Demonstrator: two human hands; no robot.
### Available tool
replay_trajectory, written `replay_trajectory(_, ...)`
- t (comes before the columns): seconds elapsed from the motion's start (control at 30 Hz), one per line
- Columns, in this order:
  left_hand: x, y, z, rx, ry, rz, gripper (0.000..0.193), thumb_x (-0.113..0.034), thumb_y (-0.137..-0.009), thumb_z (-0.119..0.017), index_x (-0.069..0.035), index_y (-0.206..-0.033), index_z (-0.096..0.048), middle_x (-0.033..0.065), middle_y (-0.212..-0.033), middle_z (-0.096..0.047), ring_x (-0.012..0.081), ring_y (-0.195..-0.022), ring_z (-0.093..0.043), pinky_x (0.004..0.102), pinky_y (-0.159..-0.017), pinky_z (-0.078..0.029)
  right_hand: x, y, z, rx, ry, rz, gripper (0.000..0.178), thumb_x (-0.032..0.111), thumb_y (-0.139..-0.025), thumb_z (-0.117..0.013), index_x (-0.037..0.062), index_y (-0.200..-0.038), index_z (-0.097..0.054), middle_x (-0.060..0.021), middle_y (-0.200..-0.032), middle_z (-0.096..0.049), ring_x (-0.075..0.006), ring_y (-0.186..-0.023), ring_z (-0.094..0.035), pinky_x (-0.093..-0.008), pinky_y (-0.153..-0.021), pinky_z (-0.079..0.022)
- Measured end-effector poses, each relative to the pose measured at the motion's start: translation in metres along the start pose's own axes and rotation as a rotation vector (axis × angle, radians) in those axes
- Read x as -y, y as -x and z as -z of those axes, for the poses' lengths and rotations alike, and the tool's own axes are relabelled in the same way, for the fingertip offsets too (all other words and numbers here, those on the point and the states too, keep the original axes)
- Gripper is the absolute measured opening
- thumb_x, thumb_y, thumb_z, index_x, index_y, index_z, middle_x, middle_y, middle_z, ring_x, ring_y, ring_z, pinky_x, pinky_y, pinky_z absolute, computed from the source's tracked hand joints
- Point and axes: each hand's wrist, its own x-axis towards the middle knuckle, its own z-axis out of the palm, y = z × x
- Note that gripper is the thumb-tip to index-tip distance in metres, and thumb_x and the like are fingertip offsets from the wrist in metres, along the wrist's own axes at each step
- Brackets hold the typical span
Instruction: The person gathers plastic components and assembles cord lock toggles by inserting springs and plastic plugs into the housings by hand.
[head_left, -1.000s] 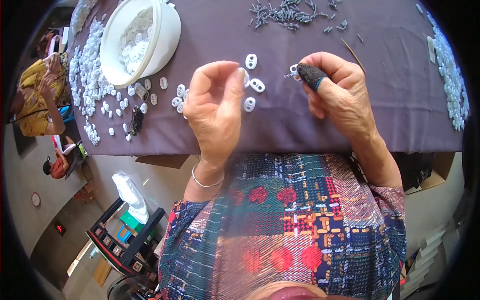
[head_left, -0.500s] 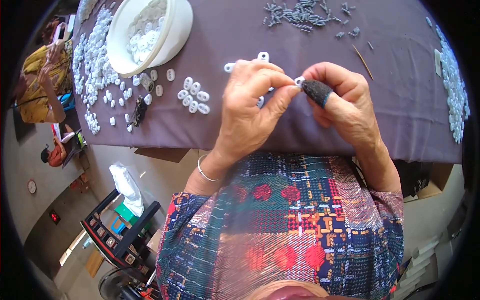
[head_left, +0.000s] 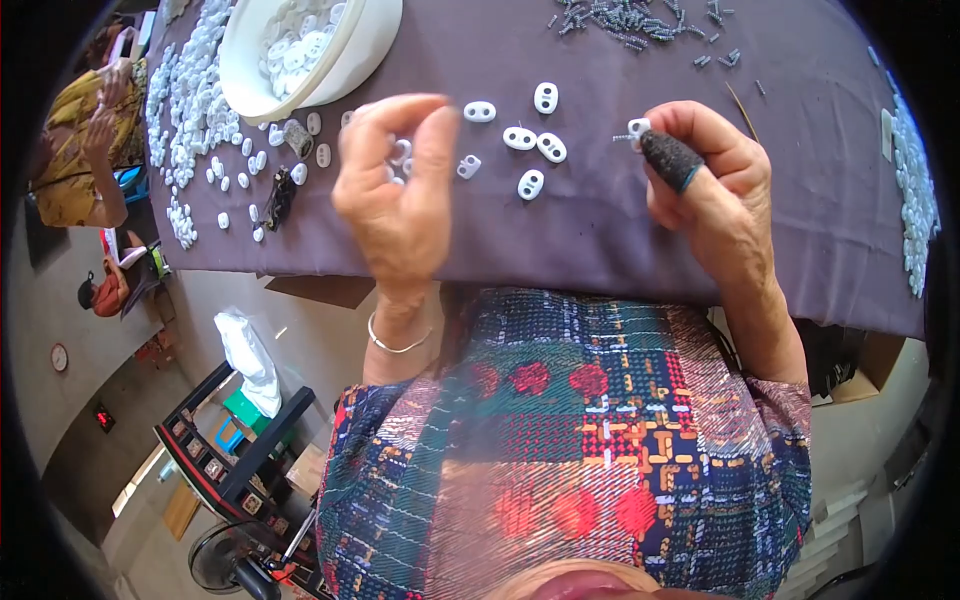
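Observation:
My right hand pinches a small white plastic cord lock between thumb and forefinger. A thin grey spring sticks out of its left side. A dark sleeve with a blue edge covers the thumb. My left hand is raised to the left, with thumb and forefinger curved toward each other; motion blurs the tips, and I see nothing held. Between the hands lie several white two-hole cord locks, and a smaller-looking white piece is close to the left thumb. Others are partly hidden behind the left hand.
A white tub of white pieces stands at the back left, beside a spread of white parts. Grey springs are heaped at the back. A thin stick lies beyond my right hand. More pale parts line the right edge.
My left hand has parted from the right and moved left. My right hand has shifted slightly right with the cord lock, and the protruding spring now shows. The view has shifted a little.

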Motion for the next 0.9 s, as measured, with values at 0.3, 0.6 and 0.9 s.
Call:
replay_trajectory(0.3, 0.022, 0.057, 0.006, -0.121, -0.440, -0.219, 0.019, -0.002, -0.065, -0.073, -0.007, -0.078, -0.060, 0.0049, -0.077, -0.058, 0.0226, -0.075, -0.052, 0.0324, -0.070, -0.042, -0.003, 0.004, -0.004, 0.000, 0.061, 0.028, 0.015, 0.009, -0.086, -0.053, -0.0035, -0.094, -0.054, 0.0028, -0.061, -0.046, -0.0013, -0.046, -0.034, -0.0169, -0.041, -0.028)
replay_trajectory(0.6, 0.026, 0.055, 0.003, -0.128, -0.464, -0.337, 0.023, -0.006, -0.062, -0.075, -0.008, -0.078, -0.058, 0.0046, -0.076, -0.057, 0.0217, -0.073, -0.050, 0.0317, -0.068, -0.040, -0.005, 0.002, -0.012, 0.024, 0.177, -0.017, 0.012, 0.007, -0.085, -0.054, -0.0032, -0.090, -0.056, 0.0027, -0.062, -0.049, -0.0016, -0.046, -0.038, -0.0166, -0.041, -0.028)
replay_trajectory(0.9, 0.023, 0.056, 0.002, -0.126, -0.439, -0.387, 0.018, -0.003, -0.063, -0.073, -0.006, -0.076, -0.060, 0.0066, -0.075, -0.058, 0.0226, -0.073, -0.053, 0.0325, -0.067, -0.042, -0.009, 0.006, -0.012, 0.062, 0.193, 0.065, 0.013, 0.009, -0.086, -0.053, -0.0025, -0.092, -0.056, 0.0027, -0.062, -0.048, -0.0020, -0.048, -0.038, -0.0168, -0.043, -0.029)
